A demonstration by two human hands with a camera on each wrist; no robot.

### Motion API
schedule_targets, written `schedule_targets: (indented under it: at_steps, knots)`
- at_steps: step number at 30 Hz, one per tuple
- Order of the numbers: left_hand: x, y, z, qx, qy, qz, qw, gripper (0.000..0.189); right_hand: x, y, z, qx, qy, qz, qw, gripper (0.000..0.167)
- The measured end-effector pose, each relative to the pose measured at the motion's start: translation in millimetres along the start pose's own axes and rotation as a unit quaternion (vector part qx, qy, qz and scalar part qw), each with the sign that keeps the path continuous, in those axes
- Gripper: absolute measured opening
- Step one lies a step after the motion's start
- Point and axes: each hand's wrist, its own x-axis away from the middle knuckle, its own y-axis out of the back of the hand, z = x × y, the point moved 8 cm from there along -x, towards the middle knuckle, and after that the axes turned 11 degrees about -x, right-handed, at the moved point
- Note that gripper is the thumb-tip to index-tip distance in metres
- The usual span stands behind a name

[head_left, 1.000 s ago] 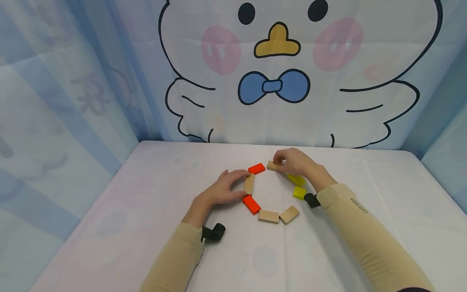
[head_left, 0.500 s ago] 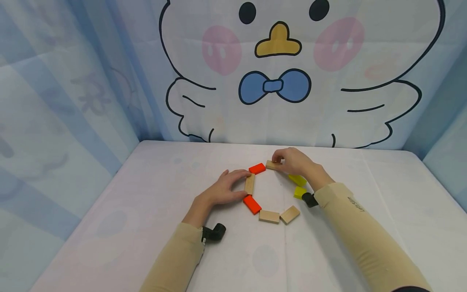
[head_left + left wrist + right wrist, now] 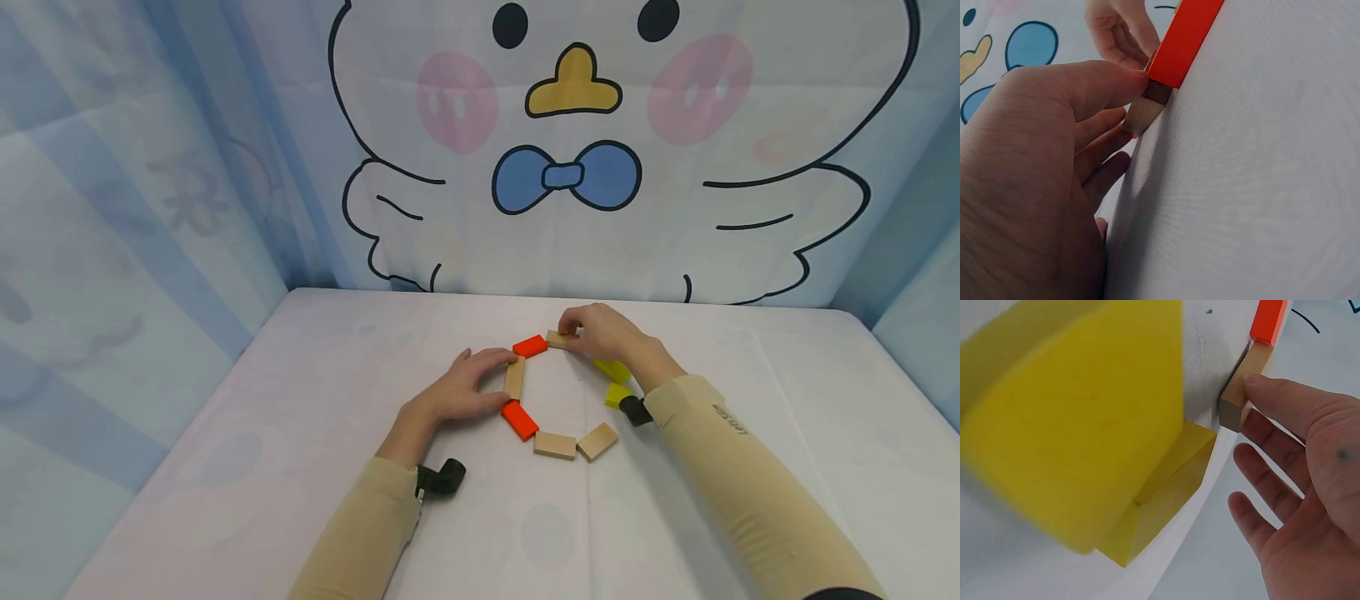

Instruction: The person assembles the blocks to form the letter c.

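Between thumb and fingers, my left hand [image 3: 457,390] holds a plain wooden block [image 3: 514,379] at its two ends. One red block [image 3: 530,346] stands past its far end, and a second red block [image 3: 520,421] meets its near end. At the back, my right hand [image 3: 603,333] pinches another wooden block [image 3: 1235,403], thumb on its side. That block's far end sits against the back red block [image 3: 1267,322] in the right wrist view. Its other fingers are spread beside it. The left wrist view shows the thumb right at the near red block [image 3: 1185,47].
Two yellow blocks, one farther [image 3: 613,370] and one nearer [image 3: 617,394], lie under the right forearm. Two wooden blocks, a left one [image 3: 555,445] and an angled right one [image 3: 597,442], form the front of the ring. The white-covered table [image 3: 300,433] ends at a printed curtain [image 3: 562,250].
My right hand has slid its wooden block slightly left, closing the gap to the back red block. The left hand keeps its place. The head view has shifted a little.
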Motion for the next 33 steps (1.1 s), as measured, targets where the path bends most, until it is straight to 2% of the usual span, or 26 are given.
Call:
schedule_targets:
  at_steps: [21,33]
  knots:
    - [-2.1,-2.8,2.8,-0.007,0.004,0.003,1.0000,0.059,0.7,-1.4,-1.1,0.006,0.000,0.004,1.0000,0.021]
    - [-0.9,-2.2,0.6,-0.008,0.011,0.006,0.9999,0.059,5.6,3.7,-4.0,-0.004,-0.015,0.002,0.9999,0.026]
